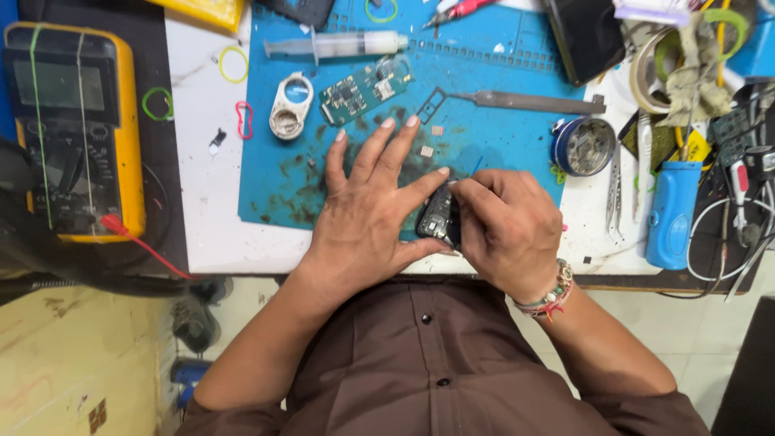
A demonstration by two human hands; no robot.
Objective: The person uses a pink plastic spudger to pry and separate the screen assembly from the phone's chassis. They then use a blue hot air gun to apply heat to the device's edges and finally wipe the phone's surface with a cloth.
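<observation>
A small black phone body (pixel 437 218) rests on the near edge of a stained blue work mat (pixel 282 161). My left hand (pixel 367 202) lies flat on the mat, fingers spread, with thumb and forefinger pinching the phone's left side. My right hand (pixel 504 226) is curled over the phone's right side, fingertips pressing at its top edge; whether it holds a tool is hidden. A green circuit board (pixel 363 89) lies on the mat beyond my left fingers, beside a white oval frame part (pixel 289 105). Two tiny square chips (pixel 426 151) sit close to my fingertips.
A yellow multimeter (pixel 73 129) stands at the left with a red probe lead. A syringe (pixel 339 44), flat metal spudger (pixel 525 102), round blue tin (pixel 583 146), tweezers (pixel 615 190), blue canister (pixel 672 214), tape rolls and cables crowd the back and right.
</observation>
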